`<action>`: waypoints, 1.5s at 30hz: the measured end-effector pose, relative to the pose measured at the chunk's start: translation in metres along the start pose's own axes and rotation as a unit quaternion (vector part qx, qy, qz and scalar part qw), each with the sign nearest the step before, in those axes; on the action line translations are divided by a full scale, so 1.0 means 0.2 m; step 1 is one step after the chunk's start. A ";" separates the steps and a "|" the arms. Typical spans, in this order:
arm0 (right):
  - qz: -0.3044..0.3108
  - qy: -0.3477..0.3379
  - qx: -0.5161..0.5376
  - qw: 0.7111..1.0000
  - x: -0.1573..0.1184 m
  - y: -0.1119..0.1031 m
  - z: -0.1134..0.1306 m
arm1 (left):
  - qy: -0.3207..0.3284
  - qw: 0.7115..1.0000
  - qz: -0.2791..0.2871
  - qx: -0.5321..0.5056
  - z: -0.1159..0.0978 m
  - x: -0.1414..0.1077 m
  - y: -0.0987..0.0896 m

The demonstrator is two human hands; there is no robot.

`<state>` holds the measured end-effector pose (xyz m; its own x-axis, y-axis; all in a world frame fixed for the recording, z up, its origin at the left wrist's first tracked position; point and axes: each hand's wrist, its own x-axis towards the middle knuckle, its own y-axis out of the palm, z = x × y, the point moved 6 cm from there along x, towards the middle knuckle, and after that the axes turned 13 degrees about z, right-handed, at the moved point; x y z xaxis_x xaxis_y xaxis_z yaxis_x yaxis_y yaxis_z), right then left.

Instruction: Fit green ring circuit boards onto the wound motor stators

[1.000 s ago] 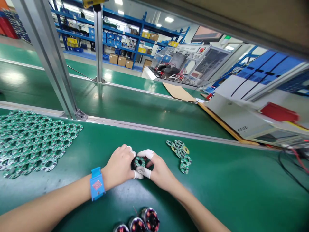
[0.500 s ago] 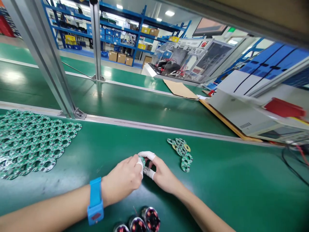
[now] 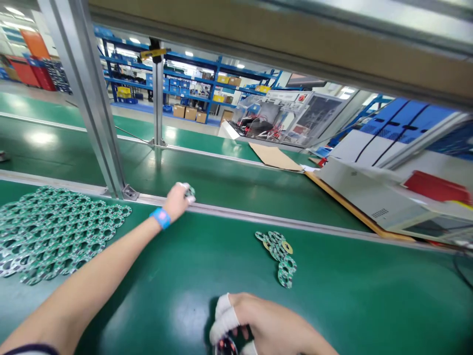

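Note:
My left hand (image 3: 178,201), with a blue wristband (image 3: 161,218), is stretched forward over the metal rail and grips a round green-and-silver part (image 3: 189,191). Low in the view, my right hand (image 3: 244,318), its fingertips in white covers, is closed round a dark cylindrical part with coppery red spots (image 3: 225,346). A small pile of ring-shaped green circuit boards (image 3: 277,246) lies on the green table, beyond my right hand. Many more ring boards (image 3: 66,231) are spread in rows at the left, beside my left forearm.
The metal rail (image 3: 236,213) crosses the table's far side, with a dark green belt (image 3: 229,185) behind it. An upright metal post (image 3: 98,113) rises at the left. A grey-white cabinet (image 3: 362,197) stands at the right. Blue shelves (image 3: 214,84) are in the background.
My left hand has moved forward and left, over the rail, with the round part. My right hand has come down to the dark cylindrical part. The camera view has shifted.

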<state>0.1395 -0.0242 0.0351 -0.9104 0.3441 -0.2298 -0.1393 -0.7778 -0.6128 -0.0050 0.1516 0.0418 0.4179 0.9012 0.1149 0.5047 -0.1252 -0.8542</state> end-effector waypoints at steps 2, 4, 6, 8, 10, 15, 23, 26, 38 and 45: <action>-0.049 0.038 -0.015 0.998 0.00 -0.03 -0.06 | -0.040 0.999 -0.034 -0.002 0.13 0.12 -0.13; -0.113 0.071 -0.026 0.991 0.00 -0.08 -0.13 | -0.065 0.997 -0.043 -0.011 0.22 0.18 -0.18; -0.181 0.090 -0.022 0.979 0.00 -0.11 -0.20 | -0.068 0.996 -0.042 -0.023 0.23 0.15 -0.15; -0.239 0.100 -0.010 0.966 0.01 -0.11 -0.27 | -0.045 0.998 -0.020 -0.037 0.17 0.06 -0.05; -0.286 0.114 0.020 0.951 0.02 -0.09 -0.33 | 0.006 0.995 0.060 -0.075 0.06 -0.08 0.10; -0.356 0.117 0.091 0.923 0.03 -0.04 -0.40 | 0.094 0.932 0.251 -0.246 -0.18 -0.41 0.35; -0.415 0.108 -0.099 0.898 0.01 -0.06 -0.24 | 0.060 0.969 0.182 -0.155 -0.15 -0.41 0.38; -0.397 0.065 -0.177 0.898 0.05 -0.05 -0.16 | 0.102 0.971 0.185 -0.115 -0.18 -0.43 0.38; -0.392 -0.030 -0.375 0.840 -0.04 -0.10 -0.07 | 0.183 0.961 0.205 -0.012 -0.23 -0.41 0.36; -0.228 -0.008 -0.440 0.868 0.05 0.04 -0.02 | 0.162 0.968 0.187 0.049 -0.24 -0.42 0.35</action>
<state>0.1300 -0.0249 0.0249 -0.8453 0.4973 0.1954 -0.1419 0.1438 -0.9794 0.0304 0.0468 -0.0040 0.7799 0.6217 -0.0719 0.2054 -0.3628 -0.9090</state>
